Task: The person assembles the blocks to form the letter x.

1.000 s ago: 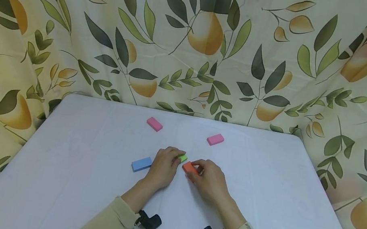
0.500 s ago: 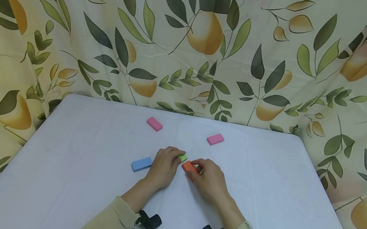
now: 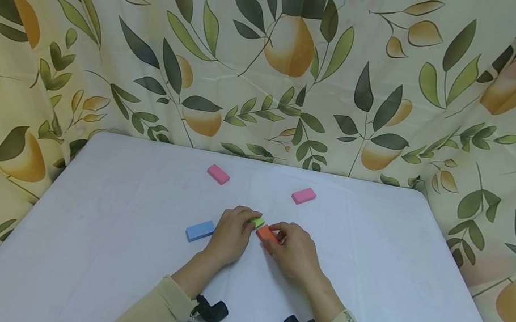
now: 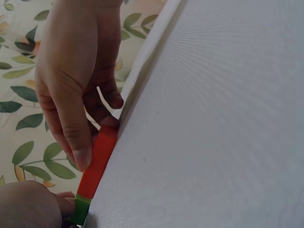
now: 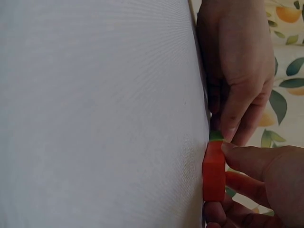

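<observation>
Left hand: curled at the centre of the head view, with the green block pinched between thumb and fingers; much of the block is covered, and it seems to be steadied there by this grip.

Right hand: partly closed just right of centre, with the orange block held between the thumb on one long face and fingers reaching to its near end; the far end is left uncovered, presumably so that it can face the green one.

Green-orange join: brought end to end at the centre; contact is suggested by both wrist views, though a hairline gap cannot be ruled out.

Blue block: laid flat left of centre, just beside the left hand; whether it is touched cannot be told.

Pink blocks: one set at upper centre-left, the other at upper centre-right, both unheld, well apart and apparently kept out of the hands' way.

Worktop: spread across the lower frame, its flat surface probably relied on for keeping the blocks level.
</observation>
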A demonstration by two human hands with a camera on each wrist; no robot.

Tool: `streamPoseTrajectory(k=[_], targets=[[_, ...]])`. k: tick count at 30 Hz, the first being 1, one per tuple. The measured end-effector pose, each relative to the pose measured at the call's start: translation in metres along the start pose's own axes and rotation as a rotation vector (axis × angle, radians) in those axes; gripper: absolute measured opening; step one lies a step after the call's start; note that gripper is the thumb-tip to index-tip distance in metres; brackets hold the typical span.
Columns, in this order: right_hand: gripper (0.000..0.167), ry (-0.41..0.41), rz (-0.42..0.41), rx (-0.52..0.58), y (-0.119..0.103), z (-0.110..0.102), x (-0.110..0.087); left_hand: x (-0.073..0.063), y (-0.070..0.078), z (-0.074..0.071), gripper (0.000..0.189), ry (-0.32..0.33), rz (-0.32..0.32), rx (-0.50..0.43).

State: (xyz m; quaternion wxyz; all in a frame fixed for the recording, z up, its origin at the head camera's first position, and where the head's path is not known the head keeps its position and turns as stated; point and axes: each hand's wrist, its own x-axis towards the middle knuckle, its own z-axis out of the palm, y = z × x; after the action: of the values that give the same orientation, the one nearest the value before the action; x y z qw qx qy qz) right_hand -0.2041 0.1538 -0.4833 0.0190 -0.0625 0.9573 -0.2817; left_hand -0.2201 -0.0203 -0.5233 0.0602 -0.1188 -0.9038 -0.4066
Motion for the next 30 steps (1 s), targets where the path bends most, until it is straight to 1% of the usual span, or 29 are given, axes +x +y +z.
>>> streamPoseTrajectory(k=[11, 16, 24, 30], targets=[[0.032, -0.011, 0.006, 0.006, -0.0001, -0.0001, 0.0017, 0.0002, 0.0003, 0.0, 0.03, -0.001, -0.009, 0.009], [0.032, -0.011, 0.0, 0.018, -0.0001, 0.0002, 0.0024, 0.0005, 0.0002, -0.0002, 0.031, -0.014, -0.026, 0.014], [0.032, -0.012, -0.004, 0.024, -0.0011, 0.0002, 0.0037, 0.0001, 0.002, -0.0022, 0.03, -0.008, -0.016, 0.007], [0.033, -0.011, -0.004, 0.026, -0.001, 0.0012, 0.0045, 0.0001, 0.0005, -0.0011, 0.03, -0.003, -0.007, 0.009]])
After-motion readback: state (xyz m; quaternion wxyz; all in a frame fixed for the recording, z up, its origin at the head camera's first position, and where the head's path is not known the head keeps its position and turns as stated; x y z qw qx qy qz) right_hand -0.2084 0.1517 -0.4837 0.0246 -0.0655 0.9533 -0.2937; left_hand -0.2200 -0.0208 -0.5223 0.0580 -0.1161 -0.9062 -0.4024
